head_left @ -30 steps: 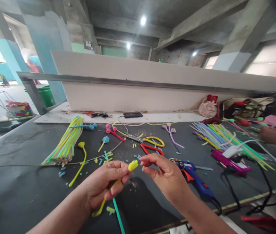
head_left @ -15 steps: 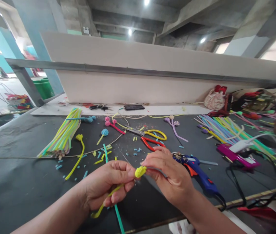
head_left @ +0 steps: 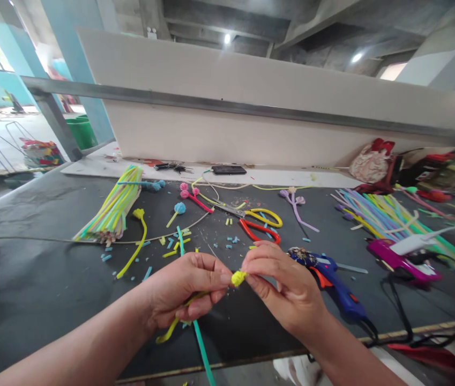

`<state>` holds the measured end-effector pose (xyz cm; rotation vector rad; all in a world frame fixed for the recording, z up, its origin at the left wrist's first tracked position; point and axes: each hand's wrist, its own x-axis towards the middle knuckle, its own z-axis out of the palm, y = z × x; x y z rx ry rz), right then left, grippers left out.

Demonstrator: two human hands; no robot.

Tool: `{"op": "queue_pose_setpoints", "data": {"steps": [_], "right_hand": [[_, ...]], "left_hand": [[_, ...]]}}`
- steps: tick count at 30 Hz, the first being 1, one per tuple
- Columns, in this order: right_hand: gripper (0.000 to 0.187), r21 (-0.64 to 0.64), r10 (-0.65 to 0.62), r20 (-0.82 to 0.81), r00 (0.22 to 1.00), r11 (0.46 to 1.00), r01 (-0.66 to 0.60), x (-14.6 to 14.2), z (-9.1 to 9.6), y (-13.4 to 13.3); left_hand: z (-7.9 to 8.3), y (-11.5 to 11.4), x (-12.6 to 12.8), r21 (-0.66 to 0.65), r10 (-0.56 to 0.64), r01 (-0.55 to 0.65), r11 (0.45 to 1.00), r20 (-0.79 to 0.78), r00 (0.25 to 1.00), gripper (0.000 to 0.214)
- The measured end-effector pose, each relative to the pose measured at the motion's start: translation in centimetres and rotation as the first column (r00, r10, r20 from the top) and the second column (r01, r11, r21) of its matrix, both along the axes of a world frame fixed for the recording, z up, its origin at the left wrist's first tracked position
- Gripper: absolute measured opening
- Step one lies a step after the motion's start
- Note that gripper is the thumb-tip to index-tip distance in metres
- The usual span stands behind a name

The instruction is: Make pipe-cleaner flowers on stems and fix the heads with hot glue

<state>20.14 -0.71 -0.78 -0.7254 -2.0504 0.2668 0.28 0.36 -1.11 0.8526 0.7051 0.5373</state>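
Both hands closer together than a second ago, right hand [head_left: 287, 289] now touching yellow curled tip of yellow pipe-cleaner stem [head_left: 238, 277]. Left hand [head_left: 187, 289] pinching stem below tip, fingers curled, stem trailing under palm, above black tabletop [head_left: 42, 289]. Right fingertips pinching tip.

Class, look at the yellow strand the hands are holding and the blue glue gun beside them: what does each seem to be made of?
Yellow strand: probably soft plastic tubing, smooth; it bends freely and curls into a knob between left hand and right hand.
Blue glue gun: looks like hard moulded plastic, slightly glossy, orange trigger.
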Motion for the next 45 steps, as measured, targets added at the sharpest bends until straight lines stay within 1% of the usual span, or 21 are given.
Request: {"op": "queue_pose_setpoints", "data": {"steps": [4, 7, 9, 11, 14, 16, 17, 19, 20, 22, 24, 26, 30, 34, 36, 38, 40, 42, 43, 44, 45], "right_hand": [[0.023, -0.106, -0.024, -0.177, 0.984, 0.994, 0.005, -0.6, -0.8, -0.3], [0.023, -0.22, -0.051, -0.274, 0.96, 0.975, -0.011, -0.8, -1.3, -0.7], [0.02, -0.336, -0.073, -0.354, 0.932, 0.94, -0.054, -0.9, -1.6, -0.8], [0.016, -0.448, -0.098, -0.449, 0.888, 0.885, -0.129, -1.0, -2.1, -0.8], [0.011, -0.533, -0.129, -0.539, 0.833, 0.818, -0.218, -1.3, -2.8, -0.7], [0.009, -0.563, -0.144, -0.545, 0.826, 0.793, -0.234, -1.5, -3.0, -0.6], [0.011, -0.576, -0.149, -0.546, 0.824, 0.781, -0.24, -1.5, -3.0, -0.6], [0.021, -0.611, -0.178, -0.561, 0.808, 0.748, -0.259, -1.5, -2.8, -0.5], [0.025, -0.638, -0.204, -0.566, 0.798, 0.722, -0.268, -1.5, -2.7, -0.5], [0.022, -0.699, -0.268, -0.553, 0.789, 0.664, -0.264, -1.4, -2.5, -0.5], [0.015, -0.756, -0.325, -0.501, 0.802, 0.615, -0.223, -1.4, -2.4, -0.5], [0.014, -0.782, -0.353, -0.45, 0.82, 0.599, -0.172, -1.3, -2.4, -0.4], [0.014, -0.795, -0.372, -0.415, 0.83, 0.592, -0.132, -1.2, -2.4, -0.2], [0.013, -0.794, -0.391, -0.386, 0.836, 0.601, -0.086, -1.2, -2.0, -0.2], [0.012, -0.791, -0.401, -0.338, 0.852, 0.612, -0.026, -1.2, -1.7, -0.3], [0.01, -0.772, -0.411, -0.258, 0.874, 0.632, 0.07, -1.3, -1.4, -0.5], [0.008, -0.72, -0.405, -0.188, 0.894, 0.677, 0.155, -1.4, -1.3, -0.7], [0.007, -0.652, -0.375, -0.166, 0.912, 0.736, 0.184, -1.4, -1.3, -0.8], [0.007, -0.627, -0.356, -0.162, 0.92, 0.757, 0.183, -1.4, -1.3, -0.8], [0.007, -0.617, -0.345, -0.164, 0.924, 0.767, 0.176, -1.3, -1.4, -0.7], [0.007, -0.625, -0.336, -0.172, 0.926, 0.764, 0.162, -1.2, -1.4, -0.7]], "left_hand": [[-0.4, 0.2, -0.1, 0.012, -0.011, 0.011, 1.0, -0.004, 1.0, 0.024], [-0.6, 0.3, -0.1, 0.019, 0.009, -0.009, 1.0, 0.008, 1.0, 0.023], [-0.6, 0.3, -0.1, 0.017, 0.031, -0.031, 0.999, 0.026, 0.999, 0.019], [-0.6, 0.3, -0.1, 0.009, 0.041, -0.041, 0.999, 0.04, 0.998, 0.016], [-0.5, 0.3, -0.1, -0.006, 0.037, -0.037, 0.999, 0.043, 0.998, 0.015], [-0.4, 0.3, -0.2, 0.002, 0.052, -0.053, 0.999, 0.037, 0.998, 0.014], [-0.4, 0.3, -0.2, 0.015, 0.071, -0.072, 0.997, 0.031, 0.997, 0.014], [-0.3, 0.2, -0.1, 0.057, 0.126, -0.126, 0.99, 0.008, 0.992, 0.013], [-0.3, 0.2, 0.0, 0.085, 0.159, -0.158, 0.984, -0.013, 0.987, 0.014], [-0.2, 0.2, 0.4, 0.157, 0.234, -0.22, 0.963, -0.07, 0.97, 0.013], [-0.3, 0.1, 0.7, 0.249, 0.307, -0.267, 0.931, -0.137, 0.942, 0.012], [-0.3, -0.1, 1.1, 0.341, 0.368, -0.287, 0.895, -0.201, 0.908, 0.01], [-0.4, -0.3, 1.5, 0.529, 0.449, -0.24, 0.814, -0.31, 0.838, 0.007], [-0.5, -0.5, 1.4, 0.722, 0.52, -0.134, 0.678, -0.343, 0.783, 0.009], [-0.6, -0.5, 1.4, 0.764, 0.538, -0.094, 0.639, -0.356, 0.764, 0.01], [-0.7, -0.5, 1.5, 0.764, 0.54, -0.086, 0.639, -0.367, 0.757, 0.01], [-0.8, -0.5, 1.6, 0.735, 0.532, -0.107, 0.67, -0.374, 0.76, 0.01], [-0.9, -0.5, 1.6, 0.69, 0.517, -0.138, 0.71, -0.377, 0.769, 0.008], [-0.8, -0.5, 1.7, 0.664, 0.504, -0.153, 0.732, -0.377, 0.777, 0.007], [-0.8, -0.5, 1.7, 0.636, 0.489, -0.167, 0.753, -0.373, 0.788, 0.005], [-0.8, -0.5, 1.7, 0.602, 0.472, -0.183, 0.777, -0.366, 0.802, 0.004]]}}
